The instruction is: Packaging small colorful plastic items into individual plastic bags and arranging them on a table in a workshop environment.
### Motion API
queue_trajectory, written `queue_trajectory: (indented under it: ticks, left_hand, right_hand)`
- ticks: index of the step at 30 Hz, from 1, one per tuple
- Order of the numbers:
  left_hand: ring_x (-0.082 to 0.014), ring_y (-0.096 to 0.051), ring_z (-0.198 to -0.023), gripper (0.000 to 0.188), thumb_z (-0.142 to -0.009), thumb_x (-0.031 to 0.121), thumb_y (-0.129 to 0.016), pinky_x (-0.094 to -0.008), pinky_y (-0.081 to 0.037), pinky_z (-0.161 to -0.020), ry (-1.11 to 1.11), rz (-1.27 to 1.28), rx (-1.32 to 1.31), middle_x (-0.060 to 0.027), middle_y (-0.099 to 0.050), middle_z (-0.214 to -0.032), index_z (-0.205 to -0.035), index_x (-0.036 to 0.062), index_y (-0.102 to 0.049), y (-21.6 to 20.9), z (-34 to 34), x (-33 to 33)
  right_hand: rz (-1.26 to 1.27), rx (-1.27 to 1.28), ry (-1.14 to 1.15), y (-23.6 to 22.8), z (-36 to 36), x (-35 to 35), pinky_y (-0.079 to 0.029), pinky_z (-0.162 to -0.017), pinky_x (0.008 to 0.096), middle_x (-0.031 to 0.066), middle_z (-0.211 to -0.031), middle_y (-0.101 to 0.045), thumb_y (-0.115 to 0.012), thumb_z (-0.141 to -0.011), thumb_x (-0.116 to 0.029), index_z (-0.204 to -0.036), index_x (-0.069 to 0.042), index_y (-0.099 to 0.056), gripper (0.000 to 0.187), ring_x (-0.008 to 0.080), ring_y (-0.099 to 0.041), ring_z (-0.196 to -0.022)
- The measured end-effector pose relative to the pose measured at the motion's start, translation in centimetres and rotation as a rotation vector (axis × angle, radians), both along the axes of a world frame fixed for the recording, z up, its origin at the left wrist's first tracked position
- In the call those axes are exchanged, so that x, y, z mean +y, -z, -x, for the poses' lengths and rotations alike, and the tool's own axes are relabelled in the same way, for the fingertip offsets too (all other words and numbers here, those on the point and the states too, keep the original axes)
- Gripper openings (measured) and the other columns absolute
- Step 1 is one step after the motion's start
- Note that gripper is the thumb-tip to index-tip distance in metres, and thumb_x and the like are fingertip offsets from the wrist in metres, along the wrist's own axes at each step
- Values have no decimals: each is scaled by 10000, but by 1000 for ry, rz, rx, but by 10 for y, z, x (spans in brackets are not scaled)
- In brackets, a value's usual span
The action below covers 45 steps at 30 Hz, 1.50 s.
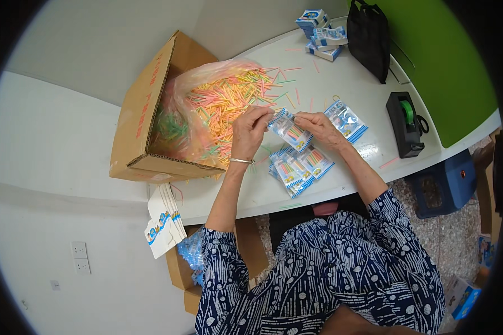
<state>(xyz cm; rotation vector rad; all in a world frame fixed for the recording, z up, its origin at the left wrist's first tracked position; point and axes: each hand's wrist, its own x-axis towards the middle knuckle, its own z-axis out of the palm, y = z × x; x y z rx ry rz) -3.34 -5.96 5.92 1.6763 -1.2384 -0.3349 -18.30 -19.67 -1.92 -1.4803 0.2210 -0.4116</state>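
Between my two hands is a small clear packet [292,132] with blue-and-white striped ends and several thin coloured sticks inside. My left hand [250,132], with a bangle at the wrist, is closed in a pinch at the packet's upper left corner. At its upper right corner the fingers of my right hand [322,129] are pinched together too. Just below lies a pile of similar filled packets [294,170]. Another packet [346,119] rests beyond my right hand. Left of my hands, loose pink, yellow, orange and green sticks [221,103] spill from a clear plastic bag [187,92].
A tipped cardboard box [137,117] holds the bag on the white table [251,201]. A black tape dispenser [403,125], small boxes [325,36] and a black bag [368,39] stand right and far. Printed cards [165,220] overhang the left edge; a blue stool [444,187] is below right.
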Motion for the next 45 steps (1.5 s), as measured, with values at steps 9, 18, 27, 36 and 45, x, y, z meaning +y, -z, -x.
queue_trajectory:
  ticks: [9, 18, 27, 36, 45]
  left_hand:
    - [-156, -595, -815, 236, -910, 105, -531, -288, -483, -746, 111, 46, -84, -75, -633, -844, -1129, 17, -536, 1, 12, -21]
    - [-149, -602, -790, 191, -925, 82, -498, -278, -484, -728, 19, 109, 158, -69, -641, -869, -1100, 7, -496, 3, 7, -21]
    - [-197, -619, -874, 264, -874, 99, -554, -312, -471, -777, 81, -88, -92, -130, -642, -967, -1118, 13, -501, 7, 5, -19]
    - [-234, -604, -1013, 324, -813, 52, -587, -326, -468, -840, 138, -45, -126, -123, -608, -1025, -1114, 20, -471, -6, 18, -16]
    - [-223, -607, -809, 276, -783, 100, -648, -327, -487, -720, 55, -89, -4, -110, -579, -909, -1013, 28, -514, -3, -17, 28]
  right_hand:
    - [-154, -35, -15, -3, 0, 2, -439, -757, 187, -24, -933, -630, -532, -935, -257, -1119, 33, -612, 352, 33, -532, -849]
    - [-143, -63, 53, -1, -1, -2, -423, -792, 180, -24, -936, -632, -535, -933, -257, -1095, 38, -618, 347, 35, -526, -868]
    - [-137, -101, 56, -3, -3, 2, -424, -743, 188, -30, -902, -615, -532, -936, -253, -1070, 36, -621, 331, 34, -509, -832]
    - [-314, -129, -58, -14, 3, 8, -437, -747, 198, 5, -937, -641, -601, -887, -251, -1077, 17, -634, 330, 50, -554, -848]
    - [-136, 155, -42, -17, 12, -7, -446, -649, 211, 17, -759, -649, -683, -813, -300, -862, -1, -686, 303, 50, -563, -690]
